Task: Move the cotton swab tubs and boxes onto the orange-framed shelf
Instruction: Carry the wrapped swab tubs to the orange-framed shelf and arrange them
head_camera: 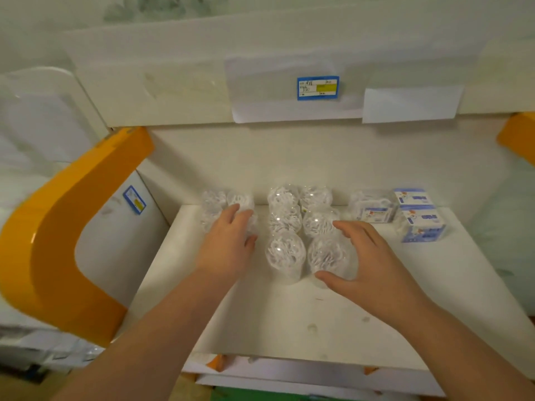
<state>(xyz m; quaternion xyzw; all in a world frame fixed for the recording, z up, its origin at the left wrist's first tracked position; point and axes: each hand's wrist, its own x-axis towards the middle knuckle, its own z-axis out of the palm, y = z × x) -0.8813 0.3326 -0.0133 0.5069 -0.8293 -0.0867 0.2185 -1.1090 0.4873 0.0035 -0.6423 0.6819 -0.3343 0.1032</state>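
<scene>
Several clear round cotton swab tubs stand in rows on the white shelf board [289,314] inside the orange frame [52,244]. My left hand [228,241] rests on top of the left group of tubs [215,199], fingers curled over them. My right hand [367,256] is spread around the nearest right tub [327,256], thumb at its front and fingers at its far side. Beside it stands another front tub [285,253]. Blue and white swab boxes [419,224] and a clear box [372,209] sit at the back right.
An upper shelf edge carries a blue price label [318,87] and white paper sheets. A second price label [134,199] sits on the left side panel. The other orange frame end [518,137] shows at the right. Lower shelves lie below the board's front edge.
</scene>
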